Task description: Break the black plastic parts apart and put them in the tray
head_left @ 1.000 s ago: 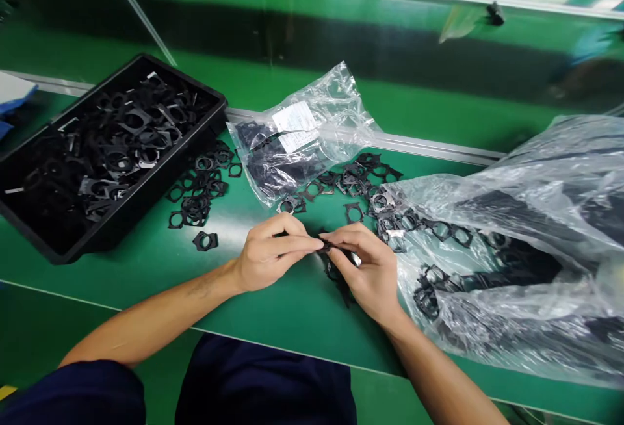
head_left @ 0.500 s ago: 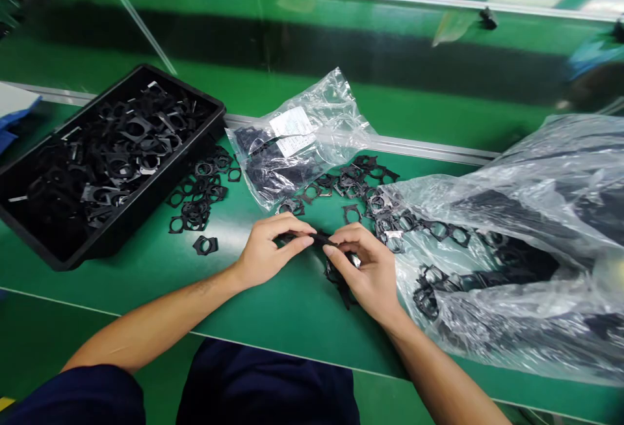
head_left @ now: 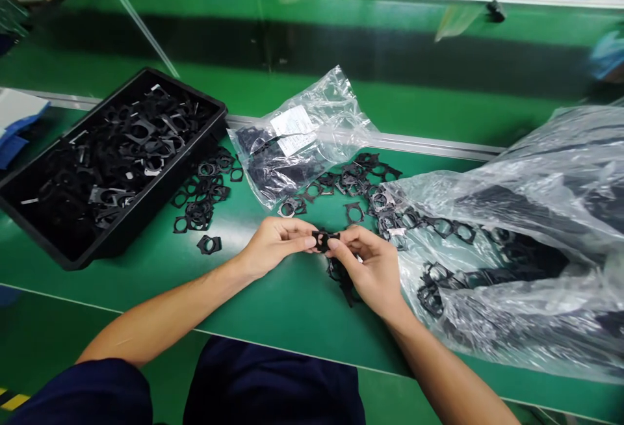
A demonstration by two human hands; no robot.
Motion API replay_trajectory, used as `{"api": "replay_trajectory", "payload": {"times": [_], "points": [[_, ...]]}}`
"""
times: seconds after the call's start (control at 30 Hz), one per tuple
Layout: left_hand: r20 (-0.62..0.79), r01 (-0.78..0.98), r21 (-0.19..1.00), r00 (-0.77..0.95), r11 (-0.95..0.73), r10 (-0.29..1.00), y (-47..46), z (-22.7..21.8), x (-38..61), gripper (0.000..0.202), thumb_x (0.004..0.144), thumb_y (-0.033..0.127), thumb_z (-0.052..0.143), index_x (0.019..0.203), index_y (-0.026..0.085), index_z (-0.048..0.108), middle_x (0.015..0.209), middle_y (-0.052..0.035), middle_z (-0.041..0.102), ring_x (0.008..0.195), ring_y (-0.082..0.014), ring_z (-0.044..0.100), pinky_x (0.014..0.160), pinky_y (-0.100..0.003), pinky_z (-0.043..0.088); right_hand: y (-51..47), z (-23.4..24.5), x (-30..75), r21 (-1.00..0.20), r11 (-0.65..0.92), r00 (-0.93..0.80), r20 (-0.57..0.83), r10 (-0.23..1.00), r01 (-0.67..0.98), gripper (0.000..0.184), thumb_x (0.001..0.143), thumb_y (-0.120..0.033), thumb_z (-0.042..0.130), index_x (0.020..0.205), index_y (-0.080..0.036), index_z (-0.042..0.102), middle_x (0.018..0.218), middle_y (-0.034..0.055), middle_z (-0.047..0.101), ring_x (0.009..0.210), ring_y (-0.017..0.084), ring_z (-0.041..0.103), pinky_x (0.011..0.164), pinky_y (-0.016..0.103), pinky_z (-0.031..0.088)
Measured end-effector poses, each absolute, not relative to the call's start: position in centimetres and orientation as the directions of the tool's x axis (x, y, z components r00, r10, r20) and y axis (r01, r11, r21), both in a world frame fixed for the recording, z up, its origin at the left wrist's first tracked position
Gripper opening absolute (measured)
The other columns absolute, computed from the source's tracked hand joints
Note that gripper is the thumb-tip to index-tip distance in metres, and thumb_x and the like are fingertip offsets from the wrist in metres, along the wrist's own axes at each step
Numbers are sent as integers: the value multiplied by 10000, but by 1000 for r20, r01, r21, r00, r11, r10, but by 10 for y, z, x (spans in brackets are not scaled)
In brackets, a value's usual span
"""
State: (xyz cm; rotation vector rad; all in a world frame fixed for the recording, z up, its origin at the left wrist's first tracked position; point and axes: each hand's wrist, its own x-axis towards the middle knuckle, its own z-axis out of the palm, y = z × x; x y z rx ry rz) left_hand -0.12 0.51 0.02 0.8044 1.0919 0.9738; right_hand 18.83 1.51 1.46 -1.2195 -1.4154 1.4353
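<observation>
Green tabletop (head_left: 273, 308) under the hands, large clear plastic bag (head_left: 536, 217) of black pieces just right of them, black tray (head_left: 160, 204) well to their left, small clear bag (head_left: 302, 145) beyond them, left hand (head_left: 273, 246) and right hand (head_left: 373, 269) meeting fingertip to fingertip, both pinching one small black part (head_left: 322, 240) between them.

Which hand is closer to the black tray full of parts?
Left. Both hands pinch one small part: left hand right of the black tray, right hand farther right.
</observation>
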Motion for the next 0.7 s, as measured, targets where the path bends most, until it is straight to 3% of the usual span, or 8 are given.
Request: {"api": "replay_trajectory", "payload": {"times": [0.17, 0.37, 0.53, 0.7], "points": [[-337, -163, 905, 289, 393, 896, 9, 2, -9, 299, 677, 372, 899, 808, 121, 801, 718, -71, 776, 651, -146, 707, 639, -229, 563, 18, 19, 188, -978, -198, -258, -208, 943, 65, 394, 759, -523, 825, 685, -200, 612, 606, -4, 670, 551, 155, 675, 566, 257, 548], [-337, -227, 863, 405, 451, 850, 11, 1, -13, 371, 647, 411, 927, 793, 121, 748, 699, -63, 755, 642, -166, 721, 638, -259, 566, 21, 22, 188, -960, -278, -334, -261, 906, -4, 418, 726, -555, 840, 682, -201, 622, 609, -5, 667, 523, 152, 669, 521, 256, 534], [-288, -253, 896, 293, 364, 912, 9, 2, -6, 373, 727, 453, 872, 807, 128, 708, 635, -22, 695, 581, -137, 681, 604, -238, 521, 19, 19, 188, -973, -231, -288, -219, 932, -8, 379, 751, -519, 837, 724, -204, 628, 603, -4, 669, 536, 152, 661, 544, 256, 531], [-195, -103, 970, 216, 221, 957, 4, 3, -1, 304, 842, 432, 773, 873, 141, 693, 689, -20, 696, 626, -136, 682, 618, -236, 515, 20, 14, 189, -992, -82, -234, -101, 967, 92, 293, 840, -448, 773, 744, -193, 666, 649, 9, 659, 562, 149, 647, 559, 261, 529]]}}
